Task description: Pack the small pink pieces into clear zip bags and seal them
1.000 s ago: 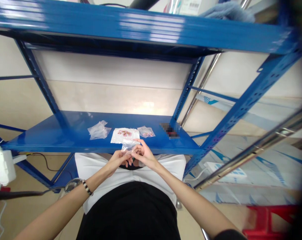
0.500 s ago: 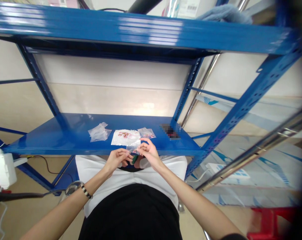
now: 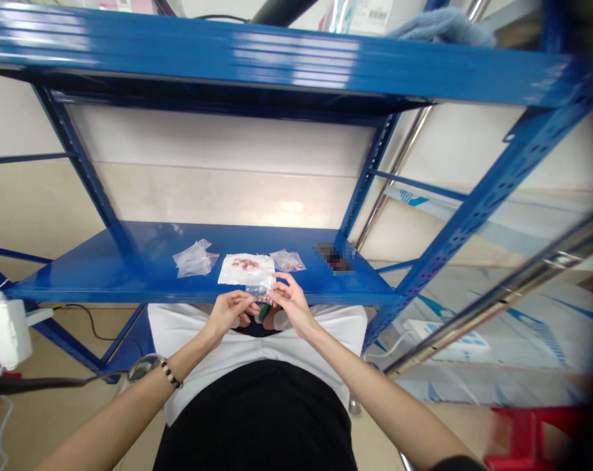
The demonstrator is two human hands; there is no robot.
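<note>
A small clear plastic bag (image 3: 258, 290) with tiny pinkish pieces in it is held at the front edge of the blue shelf. My left hand (image 3: 232, 309) pinches its left side, and my right hand (image 3: 291, 302) grips its right side between thumb and fingers. Just behind it lies a white sheet (image 3: 232, 277) bearing a scatter of small pink and gold pieces (image 3: 247, 263), too small to name. Right of the sheet are clear bags (image 3: 289, 260) with similar pieces inside. To the left rests a loose pile of clear plastic bags (image 3: 196, 259).
The blue shelf (image 3: 129, 261) has an upper beam (image 3: 193, 55) above it and uprights at both sides. A pixelated dark object (image 3: 334, 258) lies at its right end. A white power adapter (image 3: 12, 333) hangs at left; a red stool (image 3: 517, 438) stands lower right.
The small bag has shifted slightly left and lies flatter, with more of its contents showing. Both hands keep their hold, and the right fingers have moved a little.
</note>
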